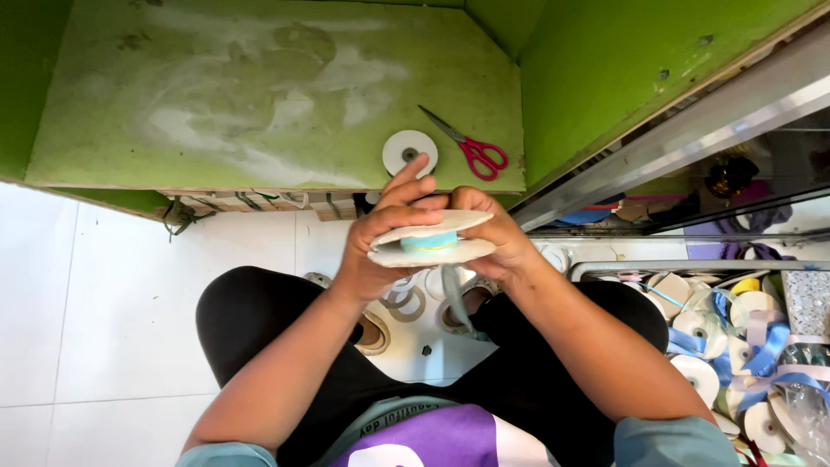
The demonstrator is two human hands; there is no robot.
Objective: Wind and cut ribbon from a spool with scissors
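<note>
Both hands meet in front of the seated person, above the knees. Her left hand (380, 238) wraps the left edge of a ribbon spool (430, 239), fingers curled over its upper disc; the right hand (499, 238) grips the opposite edge, its fingertips hidden behind the cardboard. Between the spool's two pale discs a band of light blue ribbon shows, and a greyish loose end (456, 298) hangs down from it toward the lap; where it finishes is hard to make out against the dark trousers. Beyond the hands, on the worn green tabletop (216, 112), lie a small white tape roll (410, 152) and red-handled scissors (467, 147). Empty rings (406, 303) sit on the floor, partly hidden by the arms. A basket of ribbon rolls (743, 346) on the right is cut off by the frame edge.
</note>
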